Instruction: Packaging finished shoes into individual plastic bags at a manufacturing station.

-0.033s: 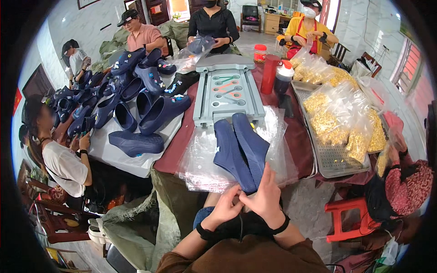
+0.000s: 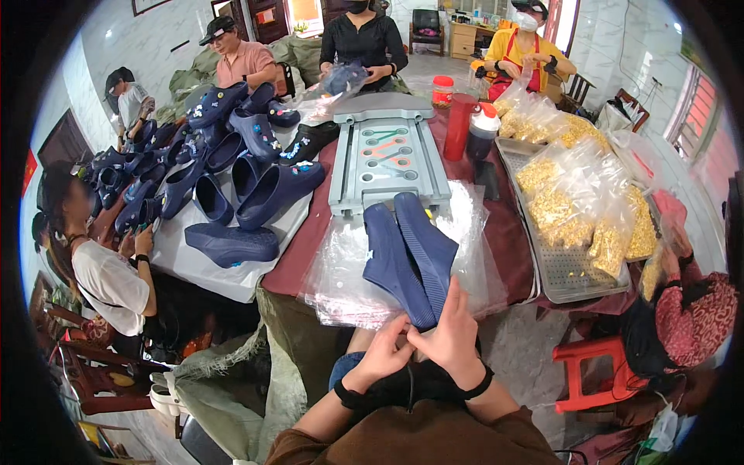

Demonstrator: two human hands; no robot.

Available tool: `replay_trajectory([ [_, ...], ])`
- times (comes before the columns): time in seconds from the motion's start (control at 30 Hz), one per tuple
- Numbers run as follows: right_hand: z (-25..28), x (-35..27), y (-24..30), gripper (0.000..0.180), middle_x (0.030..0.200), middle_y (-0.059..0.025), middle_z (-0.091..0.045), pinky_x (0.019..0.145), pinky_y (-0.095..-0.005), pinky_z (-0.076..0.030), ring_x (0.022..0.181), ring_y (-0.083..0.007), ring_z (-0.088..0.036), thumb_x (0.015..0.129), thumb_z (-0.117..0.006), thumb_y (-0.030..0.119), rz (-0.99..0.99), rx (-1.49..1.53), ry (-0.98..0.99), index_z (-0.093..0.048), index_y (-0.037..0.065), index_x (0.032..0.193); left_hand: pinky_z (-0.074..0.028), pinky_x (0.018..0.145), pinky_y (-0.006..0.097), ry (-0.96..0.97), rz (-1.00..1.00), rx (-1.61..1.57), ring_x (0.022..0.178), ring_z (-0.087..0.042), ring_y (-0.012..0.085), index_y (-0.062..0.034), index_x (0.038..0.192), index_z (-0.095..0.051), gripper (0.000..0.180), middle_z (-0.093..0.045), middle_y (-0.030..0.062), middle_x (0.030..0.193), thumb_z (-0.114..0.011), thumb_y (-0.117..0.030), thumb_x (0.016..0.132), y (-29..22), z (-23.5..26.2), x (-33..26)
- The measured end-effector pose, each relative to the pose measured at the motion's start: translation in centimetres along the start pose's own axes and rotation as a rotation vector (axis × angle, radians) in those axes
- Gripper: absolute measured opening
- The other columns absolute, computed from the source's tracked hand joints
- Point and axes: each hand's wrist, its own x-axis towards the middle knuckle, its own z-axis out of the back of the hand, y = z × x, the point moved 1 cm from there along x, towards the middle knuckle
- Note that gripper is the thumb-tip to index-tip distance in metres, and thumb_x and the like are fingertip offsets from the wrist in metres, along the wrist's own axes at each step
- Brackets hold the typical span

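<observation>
A pair of navy clogs (image 2: pixel 411 260) lies in front of me on a stack of clear plastic bags (image 2: pixel 333 287), toes pointing away and ribbed soles turned toward each other. At the near end of the pair is my right hand (image 2: pixel 453 335), one finger stretched along the right clog's side and the thumb reaching over to my left hand. My left hand (image 2: pixel 384 353) is closed with its fingertips by the same end; whatever it pinches is hidden. Just beyond the toes sits a grey plastic board (image 2: pixel 387 182) with round recesses and coloured strips.
Many navy clogs (image 2: pixel 232 246) are heaped on the left. To the right, a metal tray (image 2: pixel 570 287) holds bags of yellow pieces (image 2: pixel 558 201). A red cup (image 2: pixel 459 128) and a dark-filled jar (image 2: pixel 482 133) stand nearby. Several people work around the table; a red stool (image 2: pixel 593 372) is at right.
My hands stay in place, and the clogs have shifted only slightly. Across the table, the bagged navy item held by the person in black has moved a little.
</observation>
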Motion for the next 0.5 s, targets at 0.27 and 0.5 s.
replay_trajectory([
  [0.27, -0.1, 0.5, -1.2, 0.124, 0.124, -0.0301, -0.056, 0.087, -0.0514, -0.054, 0.108, -0.0452, -0.063, 0.064, -0.090, 0.036, -0.019, -0.001, 0.009, -0.019, -0.007, 0.156, -0.054, 0.086, 0.036, 0.043, -0.039, -0.105, 0.102, -0.068, 0.0241, -0.0019, 0.130, -0.056, 0.039, -0.067, 0.0120, 0.110, -0.067, -0.002, 0.092, 0.1, -0.7, 0.2],
  [0.5, 0.8, 1.3, -6.1, 0.097, 0.136, -0.0316, -0.056, 0.107, -0.0452, -0.046, 0.124, -0.0420, -0.060, 0.068, -0.079, 0.021, -0.083, 0.333, -0.187, -0.036, -0.010, 0.149, -0.051, 0.097, 0.037, -0.099, -0.193, -0.075, 0.116, -0.064, 0.0293, -0.0026, 0.131, -0.059, 0.041, -0.063, 0.0176, 0.131, -0.064, 0.002, 0.090, -1.6, -0.3, 0.5],
])
